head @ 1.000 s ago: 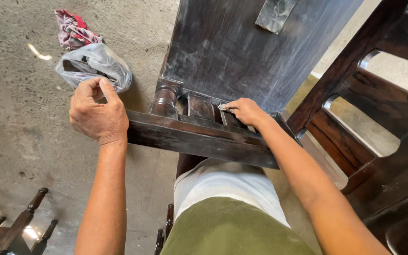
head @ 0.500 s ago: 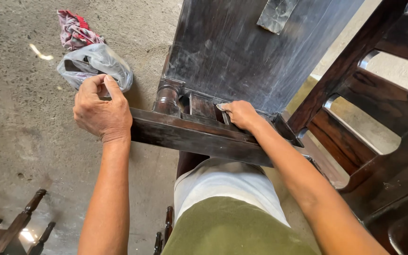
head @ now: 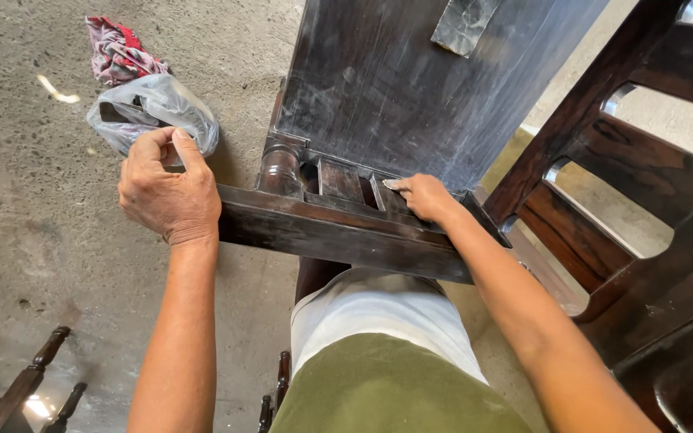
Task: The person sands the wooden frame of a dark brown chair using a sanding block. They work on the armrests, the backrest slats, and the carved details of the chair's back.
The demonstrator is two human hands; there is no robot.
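Now, line by line:
Left hand: the left hand [head: 168, 195] sits at about nine o'clock from the frame's middle, fingers curled tight around the left end of the dark rail [head: 338, 234] — thumb and forefinger meet at the top.
Right hand: the right hand [head: 423, 196] lies just right of centre, fingers bent and pressed down on a small pale scrap [head: 391, 184], which looks like sanding paper, though I cannot tell for sure; its fingertips rest on the short slats behind the rail.
Rail: a dark wooden bar, it runs from nine o'clock toward four o'clock across the person's lap, touching both hands.
Turned post: a rounded post [head: 280, 168] stands at the rail's left part, just at twelve o'clock from it, between the two hands.
Panel: a broad dark board [head: 411, 88], dusty and scuffed, rises at twelve o'clock behind the slats.
Chair back: a second piece with curved slats [head: 603, 152] stands at three o'clock, near the right forearm.
Bag: a clear plastic bag [head: 158, 108] lies on the concrete floor [head: 34, 240] at eleven o'clock, just beyond the left hand — a red patterned rag [head: 118, 52] touches it on the far side.
Spindles: dark turned legs [head: 30, 385] show at seven o'clock, well apart from the hands.
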